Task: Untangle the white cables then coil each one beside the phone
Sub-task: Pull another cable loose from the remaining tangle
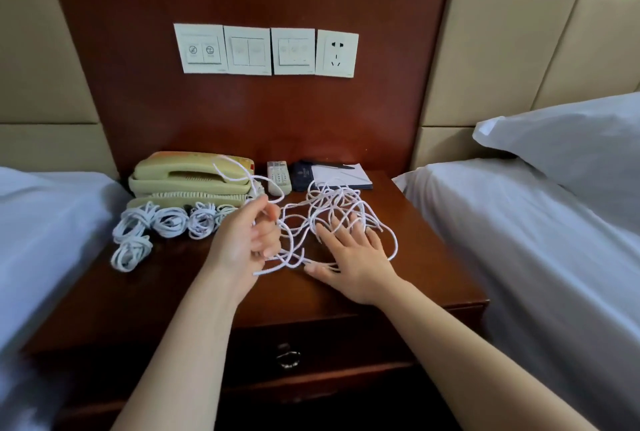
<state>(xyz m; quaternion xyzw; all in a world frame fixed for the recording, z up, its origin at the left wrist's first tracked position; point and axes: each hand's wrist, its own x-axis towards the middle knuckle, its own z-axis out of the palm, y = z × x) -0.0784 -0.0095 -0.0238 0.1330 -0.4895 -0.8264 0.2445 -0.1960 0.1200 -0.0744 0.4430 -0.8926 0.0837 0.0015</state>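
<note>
The wooden nightstand between two beds is taken up by the work. On its right half a loose tangle of white cables is spread out, its loops crossing one another just in front of the notepad and the remote; this part is judged undone. The phone is set at the back left, and one strand from the tangle is seen arching up across its front. Just in front of the phone, coiled cables are laid in a row, with one more nearer the edge (about five can be counted, the rightmost partly hidden by a hand). A good part of the task is therefore judged done; how many cables are left in the tangle cannot be told. Strands are gripped in the curled fingers of the left hand, which is raised off the wood. The right hand is laid flat with fingers spread wide, and the tangle is pressed down under it; nothing is grasped by it.
</note>
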